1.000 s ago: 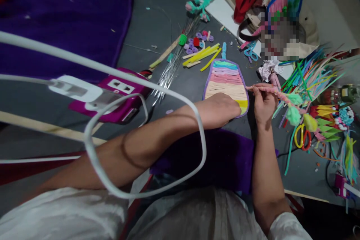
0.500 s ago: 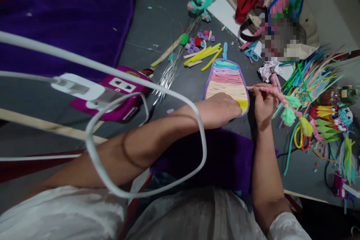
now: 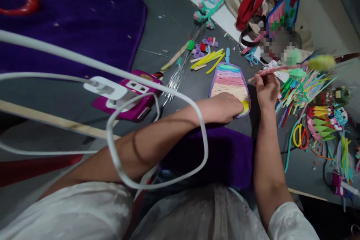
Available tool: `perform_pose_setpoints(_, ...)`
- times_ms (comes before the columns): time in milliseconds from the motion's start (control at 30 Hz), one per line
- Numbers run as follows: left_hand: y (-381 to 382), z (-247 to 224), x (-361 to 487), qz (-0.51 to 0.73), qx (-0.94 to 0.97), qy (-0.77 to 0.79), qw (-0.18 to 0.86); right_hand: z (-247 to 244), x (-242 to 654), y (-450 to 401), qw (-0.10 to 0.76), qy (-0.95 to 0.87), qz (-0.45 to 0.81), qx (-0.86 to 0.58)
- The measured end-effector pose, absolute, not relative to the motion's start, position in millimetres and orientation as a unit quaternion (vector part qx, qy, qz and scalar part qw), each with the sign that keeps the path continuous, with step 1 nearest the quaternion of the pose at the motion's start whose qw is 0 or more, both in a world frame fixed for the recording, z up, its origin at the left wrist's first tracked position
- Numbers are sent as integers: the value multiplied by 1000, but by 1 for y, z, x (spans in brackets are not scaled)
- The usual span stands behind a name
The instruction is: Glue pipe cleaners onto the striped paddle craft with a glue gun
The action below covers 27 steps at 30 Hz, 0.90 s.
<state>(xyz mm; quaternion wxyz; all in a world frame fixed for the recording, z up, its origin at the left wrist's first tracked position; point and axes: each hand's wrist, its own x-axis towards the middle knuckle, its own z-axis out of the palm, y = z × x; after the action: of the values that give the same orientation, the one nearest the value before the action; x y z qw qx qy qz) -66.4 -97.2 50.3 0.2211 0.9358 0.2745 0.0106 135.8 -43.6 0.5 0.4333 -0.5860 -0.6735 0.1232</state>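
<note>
A flat, striped pastel chenille-stem piece (image 3: pixel 229 82) with a purple border lies on the dark table. My left hand (image 3: pixel 226 105) rests palm down on its near end, covering part of the yellow stripe. My right hand (image 3: pixel 266 89), just right of the piece, grips a pink wrapped stick (image 3: pixel 277 69) with green and yellow pom-poms (image 3: pixel 320 61) near its far end. The stick is raised above the table and points right, blurred.
A pile of coloured chenille stems (image 3: pixel 302 86) and yellow-handled scissors (image 3: pixel 300 135) lie at the right. Yellow strips (image 3: pixel 207 60), small coils (image 3: pixel 203 45) and thin wires (image 3: pixel 180 73) sit behind the piece. A magenta power strip (image 3: pixel 128 99) with a white cable lies left; purple cloth (image 3: pixel 73 18) lies beyond.
My right hand swung the pom-pom end of the stick up off the table toward the far right. The left hand stayed on the striped piece. The camera view shifted slightly.
</note>
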Motion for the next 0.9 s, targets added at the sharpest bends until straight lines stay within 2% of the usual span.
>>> perform_pose_setpoints(133,-98,50,-68,33,935,269,229,-8,134,-39,449,-659,105,-594)
perform_pose_setpoints(567,-97,52,-66,1,938,273,213,-17,134,-39,406,-669,128,-610)
perform_pose_setpoints(900,-97,56,-66,-20,938,274,212,-22,134,-37,430,-668,123,-595)
